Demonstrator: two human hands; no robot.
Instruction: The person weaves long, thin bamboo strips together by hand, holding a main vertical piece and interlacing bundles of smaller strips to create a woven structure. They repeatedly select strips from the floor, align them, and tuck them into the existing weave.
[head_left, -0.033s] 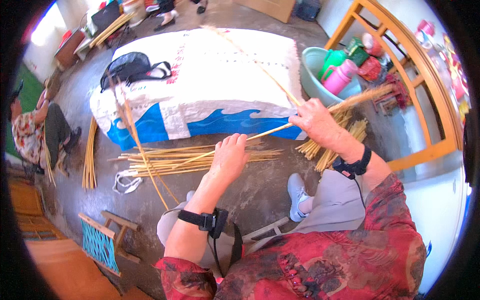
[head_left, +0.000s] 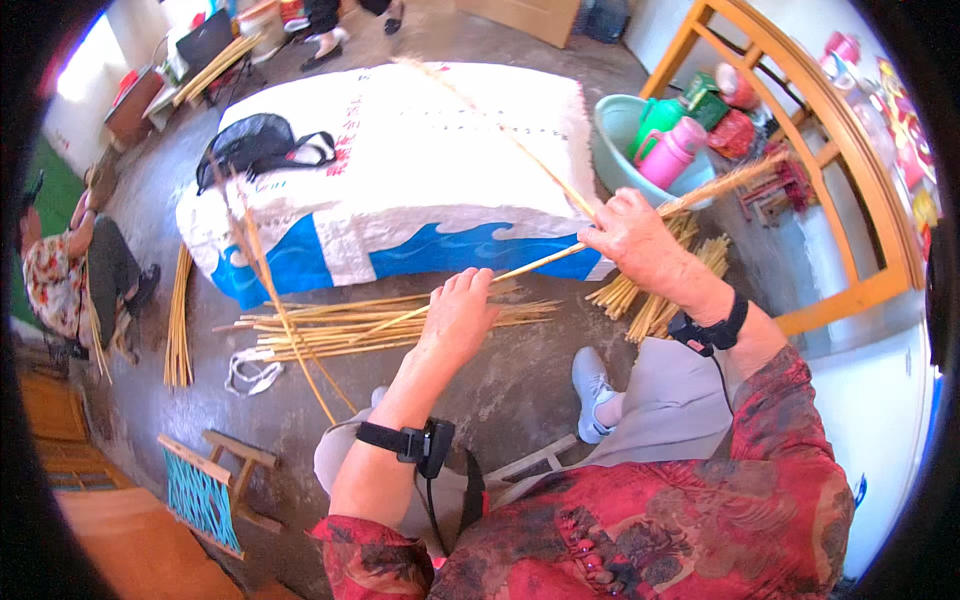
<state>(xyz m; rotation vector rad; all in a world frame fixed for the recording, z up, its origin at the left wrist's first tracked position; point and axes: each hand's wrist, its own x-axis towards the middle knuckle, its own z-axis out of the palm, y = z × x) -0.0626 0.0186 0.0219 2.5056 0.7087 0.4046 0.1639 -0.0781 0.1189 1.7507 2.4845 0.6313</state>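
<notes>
Both my hands are on a long pale stalk [head_left: 540, 258] that slants up to a feathery tan head [head_left: 740, 178] at the right. My left hand [head_left: 458, 315] is closed on its lower part. My right hand [head_left: 630, 235] grips it higher up, together with a second stalk [head_left: 560, 180] pointing away over the white cloth. Two or more upright stalks [head_left: 280, 310] lean near my left knee. A pile of stalks [head_left: 520, 312] lies on the floor beyond my hands, and thicker bundles [head_left: 625, 295] lie at the right.
A white-and-blue covered platform [head_left: 420, 240] bears a black bag [head_left: 245, 150]. A basin [head_left: 610, 130] holds flasks at the right, beside a wooden frame [head_left: 860, 270]. Another person [head_left: 55, 280] sits at the left; legs show at the back. A folding stool [head_left: 200, 500] stands lower left.
The view has shifted slightly, and the feathery head at the right sits a little higher in it. My hands hold the stalks in much the same way.
</notes>
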